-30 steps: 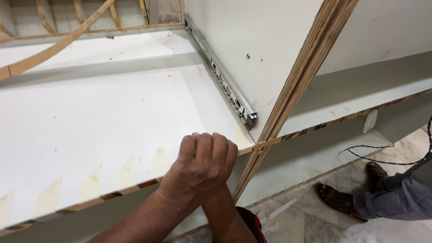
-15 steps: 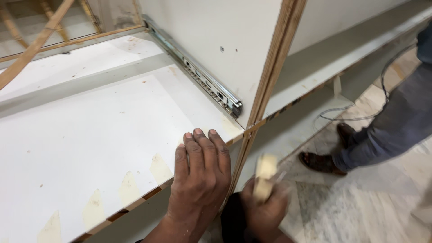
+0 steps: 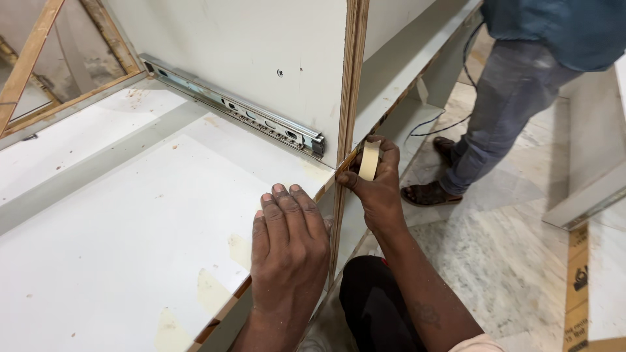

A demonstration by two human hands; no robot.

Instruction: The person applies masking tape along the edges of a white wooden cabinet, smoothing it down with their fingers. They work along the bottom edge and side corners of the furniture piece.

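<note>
Pressing flat, your left hand (image 3: 287, 251) lies palm down on the white shelf panel (image 3: 130, 221), fingers together and stretched toward the front corner, gripping nothing. Your right hand (image 3: 373, 186) holds a roll of beige masking tape (image 3: 370, 160) just beyond the upright plywood divider (image 3: 352, 85), fingers curled narrow around the roll and thumb tip pushed against the divider's raw edge where it meets the shelf's front edge. The roll stands on edge, touching the divider at about shelf height. Pale tape patches (image 3: 210, 290) sit along the shelf's front edge near your left wrist. A metal drawer slide (image 3: 248, 114) runs along the white side panel (image 3: 248, 45) above the shelf, ending close to the divider. Behind it, a bare timber frame (image 3: 39, 58) shows at upper left. On the marble floor (image 3: 508, 261), another person (image 3: 515, 85) stands in grey trousers and sandals, well apart from your hands, with a thin black cable (image 3: 443, 124) trailing beside the lower shelf.
</note>
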